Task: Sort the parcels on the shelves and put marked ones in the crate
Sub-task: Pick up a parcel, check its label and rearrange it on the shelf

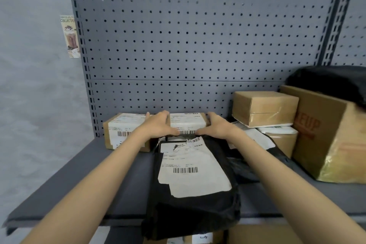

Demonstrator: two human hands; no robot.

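A small cardboard parcel (187, 123) with a white barcode label stands at the back of the grey shelf (83, 180). My left hand (158, 125) grips its left end and my right hand (216, 127) grips its right end, thumbs on the front edge. Touching its left side is another labelled cardboard box (122, 132). In front of them lies a black plastic mailer (194, 200) with a wrinkled white label, overhanging the shelf's front edge. No crate is in view.
To the right stand a taped brown box (263, 108) on labelled parcels (277, 134), a large printed carton (326, 134) and a black bag (332, 79) on top. Perforated grey back panel (178, 35) behind. More boxes show below the shelf (257, 233).
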